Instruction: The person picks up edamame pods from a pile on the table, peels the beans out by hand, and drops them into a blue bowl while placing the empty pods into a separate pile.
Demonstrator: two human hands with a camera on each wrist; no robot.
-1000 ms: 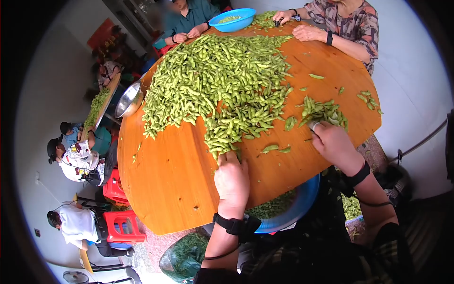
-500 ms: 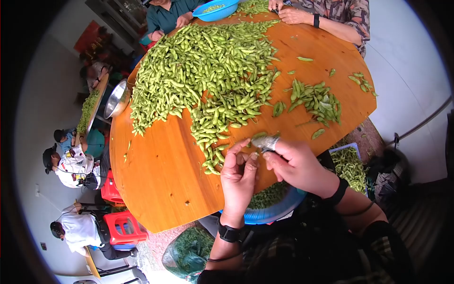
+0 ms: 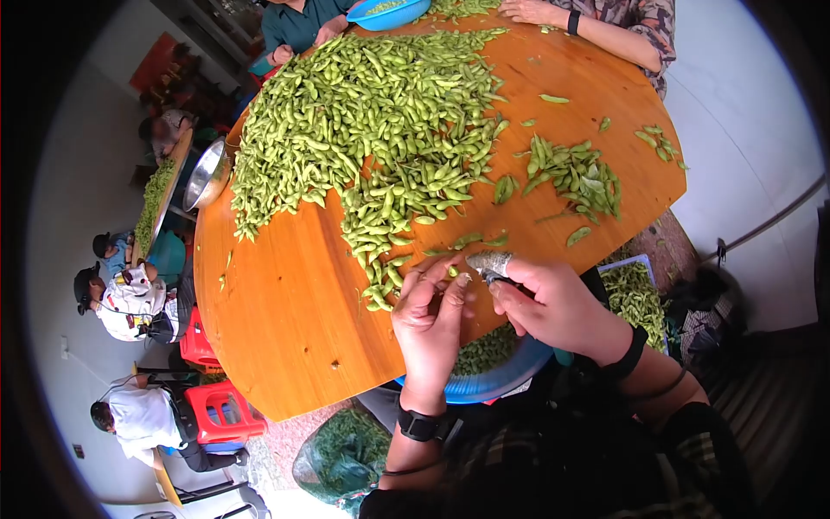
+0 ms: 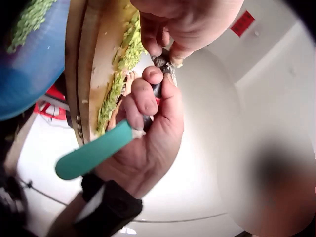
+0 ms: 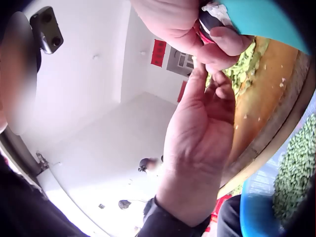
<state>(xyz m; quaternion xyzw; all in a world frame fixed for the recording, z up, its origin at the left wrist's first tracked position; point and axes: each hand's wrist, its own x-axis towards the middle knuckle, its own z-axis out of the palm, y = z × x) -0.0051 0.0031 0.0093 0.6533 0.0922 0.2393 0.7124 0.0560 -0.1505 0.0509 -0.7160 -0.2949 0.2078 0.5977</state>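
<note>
Left hand (image 3: pixel 428 327): thumb and fingers apparently pinching green bean (image 3: pixel 453 272); contact partly hidden. Right hand (image 3: pixel 564 313): fingers curled round teal-handled tool (image 4: pixel 96 151), beside left fingertips. Bean over table (image 3: pixel 268 316), near pod pile (image 3: pixel 372 112).

In the head view, the top edge crops the person in green (image 3: pixel 296 28); the bench (image 3: pixel 277 320) hides part of the blue tub (image 3: pixel 490 389). The green piece (image 3: pixel 453 271) at the left grip (image 3: pixel 429 330) is too small to identify. The right wrist view crops the green-handled tool (image 5: pixel 269 20); a patch (image 4: pixel 276 180) in the left wrist view is blurred.
</note>
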